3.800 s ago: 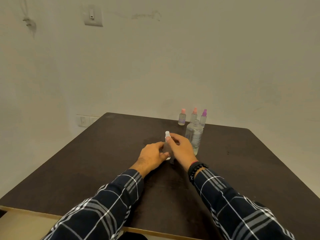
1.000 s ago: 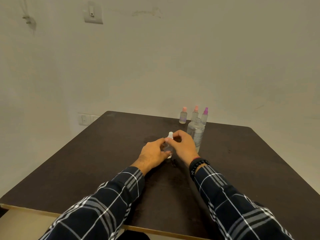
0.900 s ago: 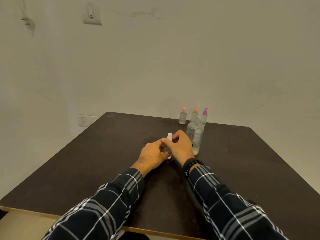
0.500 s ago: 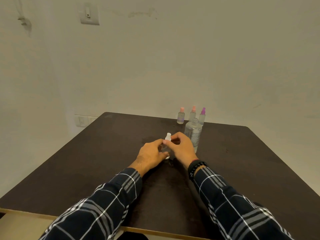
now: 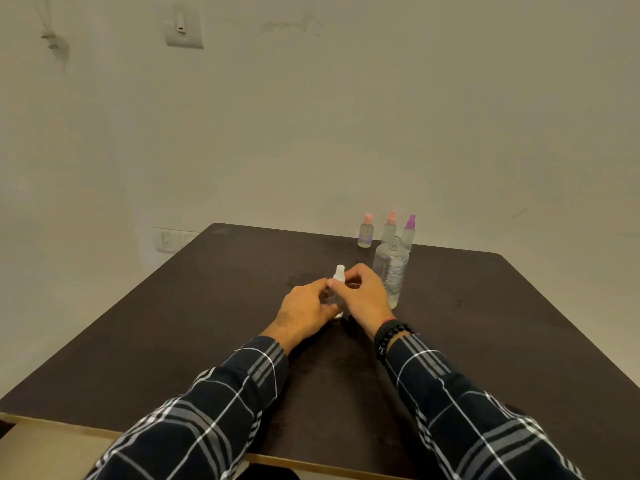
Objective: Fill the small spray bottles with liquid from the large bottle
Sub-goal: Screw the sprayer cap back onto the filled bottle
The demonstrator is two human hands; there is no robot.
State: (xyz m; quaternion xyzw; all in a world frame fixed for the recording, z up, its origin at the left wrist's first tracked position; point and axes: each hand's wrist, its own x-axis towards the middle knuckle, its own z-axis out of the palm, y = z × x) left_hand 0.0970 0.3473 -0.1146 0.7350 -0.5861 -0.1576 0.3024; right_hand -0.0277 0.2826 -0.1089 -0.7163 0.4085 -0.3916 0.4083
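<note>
The single view comes from a wide-angle camera on the person's head, facing forward and tilted down along two dark plaid sleeves [image 5: 214,410]. It sits above the near edge of the dark brown square wooden table [image 5: 173,341], whose pale front rim crosses the bottom of the frame. The left hand [image 5: 304,311] and right hand [image 5: 363,296] meet around a small clear spray bottle with a white cap [image 5: 339,277] at frame centre, at arm's reach. The large clear plastic bottle [image 5: 391,271] stands just behind them. The plain off-white wall [image 5: 346,116] fills the upper half, with a white switch plate [image 5: 183,27] at top left.
</note>
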